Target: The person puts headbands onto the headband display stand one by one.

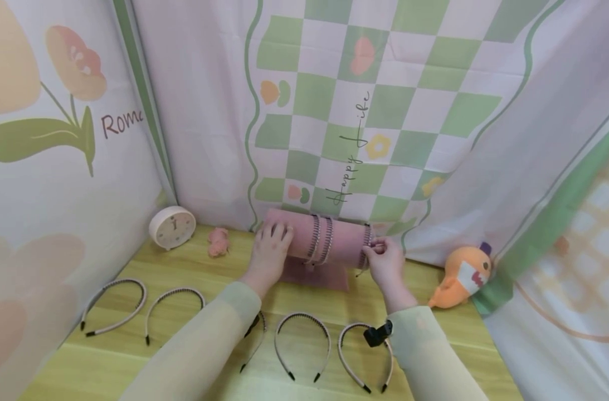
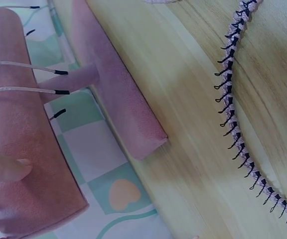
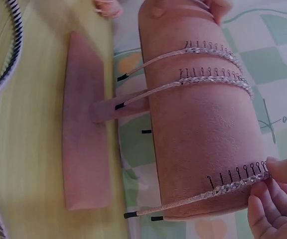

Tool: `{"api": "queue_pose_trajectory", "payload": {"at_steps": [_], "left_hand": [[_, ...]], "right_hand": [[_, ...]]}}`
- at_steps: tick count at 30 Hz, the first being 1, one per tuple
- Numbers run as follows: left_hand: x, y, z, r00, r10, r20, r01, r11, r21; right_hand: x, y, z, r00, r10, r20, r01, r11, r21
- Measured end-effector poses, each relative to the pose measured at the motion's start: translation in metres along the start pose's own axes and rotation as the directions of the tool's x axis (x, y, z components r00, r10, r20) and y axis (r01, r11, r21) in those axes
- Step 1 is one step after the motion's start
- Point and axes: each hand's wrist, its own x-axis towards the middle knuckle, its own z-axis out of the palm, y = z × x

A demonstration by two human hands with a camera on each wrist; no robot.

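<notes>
A pink, velvety headband stand [image 1: 346, 239] with a thick horizontal roll stands at the back of the table. My left hand [image 1: 271, 250] holds the roll's left end, its thumb [image 2: 14, 169] lying along the surface. Around the roll's right end sits a pale pink headband [image 3: 235, 185] with black loops along one edge. My right hand [image 1: 386, 260] pinches that headband between thumb and fingers. Two similar headbands, one [image 1: 314, 239] beside another [image 1: 327, 240], sit close together near the roll's middle. Their black tips hang below the roll in the left wrist view.
Several more headbands lie along the table's front, among them one [image 1: 302, 315] between my forearms. A round white clock [image 1: 173, 227] and a small pink figure [image 1: 218, 242] stand at the left. An orange plush toy [image 1: 457, 284] is at the right. A checked curtain [image 1: 359, 111] hangs behind.
</notes>
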Motion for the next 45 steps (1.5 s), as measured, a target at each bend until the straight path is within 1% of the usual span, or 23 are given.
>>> {"api": "queue_pose_trajectory", "payload": {"at_steps": [3, 9, 11, 12, 13, 14, 15, 17, 18, 19, 20, 21, 22, 25, 29, 31, 32, 33, 36, 38, 39, 41, 45], "left_hand": [[0.000, 0.000, 0.000, 1.000, -0.001, -0.007, 0.001, 1.000, -0.004], [0.000, 0.000, 0.001, 1.000, 0.000, -0.017, 0.000, 1.000, -0.012], [0.000, 0.000, 0.002, 1.000, 0.002, -0.021, -0.002, 1.000, -0.013], [0.000, 0.000, 0.002, 1.000, 0.003, -0.023, -0.003, 1.000, -0.014], [0.000, -0.001, 0.003, 1.000, 0.004, -0.024, -0.005, 1.000, -0.011], [0.000, -0.001, 0.003, 1.000, 0.005, -0.026, -0.006, 1.000, -0.010], [0.000, -0.001, 0.003, 1.000, 0.006, -0.030, -0.007, 1.000, -0.010], [-0.001, -0.001, 0.003, 1.000, 0.007, -0.030, -0.007, 1.000, -0.008], [-0.001, -0.001, 0.003, 1.000, 0.006, -0.031, -0.007, 1.000, -0.011], [-0.001, -0.002, 0.003, 0.999, 0.006, -0.031, -0.007, 1.000, -0.011], [-0.001, -0.002, 0.003, 0.999, 0.007, -0.031, -0.007, 1.000, -0.012], [-0.002, -0.002, 0.003, 0.999, 0.006, -0.031, -0.007, 1.000, -0.013], [-0.002, -0.002, 0.003, 1.000, 0.006, -0.029, -0.006, 1.000, -0.012], [-0.002, -0.002, 0.002, 1.000, 0.006, -0.025, -0.006, 1.000, -0.009], [-0.001, -0.001, 0.002, 1.000, 0.010, -0.018, -0.010, 1.000, -0.005], [-0.001, 0.000, 0.002, 1.000, 0.012, -0.014, -0.012, 1.000, -0.005], [-0.001, 0.000, 0.002, 1.000, 0.012, -0.013, -0.012, 1.000, -0.001], [-0.001, 0.000, 0.002, 1.000, 0.012, -0.013, -0.012, 1.000, 0.002], [-0.001, -0.001, 0.003, 1.000, 0.007, -0.020, -0.007, 1.000, 0.007], [0.000, -0.001, 0.003, 1.000, 0.005, -0.025, -0.005, 1.000, 0.009], [0.000, -0.001, 0.003, 1.000, 0.004, -0.024, -0.004, 1.000, 0.010], [0.000, -0.001, 0.002, 1.000, 0.006, -0.016, -0.006, 1.000, 0.014], [0.000, -0.001, 0.002, 1.000, 0.013, 0.003, -0.013, 1.000, 0.022]], "right_hand": [[-0.001, 0.001, 0.003, 0.999, -0.035, -0.025, 0.034, 0.999, -0.024], [-0.003, 0.004, 0.003, 0.994, -0.110, -0.018, 0.108, 0.987, -0.116], [-0.005, 0.007, 0.001, 0.983, -0.181, -0.014, 0.176, 0.970, -0.167], [-0.006, 0.009, -0.001, 0.971, -0.240, -0.008, 0.234, 0.953, -0.192], [-0.008, 0.012, -0.002, 0.949, -0.314, 0.003, 0.307, 0.926, -0.221], [-0.009, 0.015, -0.003, 0.919, -0.395, 0.015, 0.385, 0.887, -0.253], [-0.010, 0.017, -0.005, 0.879, -0.476, 0.031, 0.465, 0.839, -0.283], [-0.012, 0.024, -0.007, 0.781, -0.620, 0.073, 0.606, 0.724, -0.329], [-0.012, 0.027, -0.007, 0.738, -0.668, 0.094, 0.654, 0.674, -0.342], [-0.012, 0.031, -0.008, 0.705, -0.701, 0.114, 0.687, 0.634, -0.355], [-0.012, 0.034, -0.009, 0.684, -0.718, 0.129, 0.705, 0.606, -0.368], [-0.012, 0.036, -0.009, 0.672, -0.726, 0.143, 0.715, 0.588, -0.378], [-0.012, 0.039, -0.009, 0.667, -0.728, 0.155, 0.719, 0.577, -0.387], [-0.010, 0.043, -0.010, 0.671, -0.721, 0.174, 0.715, 0.567, -0.409], [-0.010, 0.045, -0.010, 0.691, -0.699, 0.184, 0.697, 0.578, -0.425], [-0.011, 0.044, -0.009, 0.692, -0.697, 0.186, 0.695, 0.575, -0.431], [-0.011, 0.044, -0.008, 0.687, -0.702, 0.187, 0.700, 0.569, -0.433], [-0.011, 0.043, -0.006, 0.677, -0.713, 0.185, 0.707, 0.558, -0.435], [-0.011, 0.041, 0.000, 0.635, -0.753, 0.173, 0.735, 0.520, -0.435], [-0.011, 0.039, 0.006, 0.611, -0.774, 0.167, 0.748, 0.495, -0.442], [-0.011, 0.038, 0.008, 0.605, -0.779, 0.165, 0.750, 0.487, -0.448], [-0.011, 0.035, 0.013, 0.601, -0.781, 0.171, 0.751, 0.477, -0.457], [-0.013, 0.029, 0.022, 0.611, -0.768, 0.193, 0.747, 0.479, -0.461]]}}
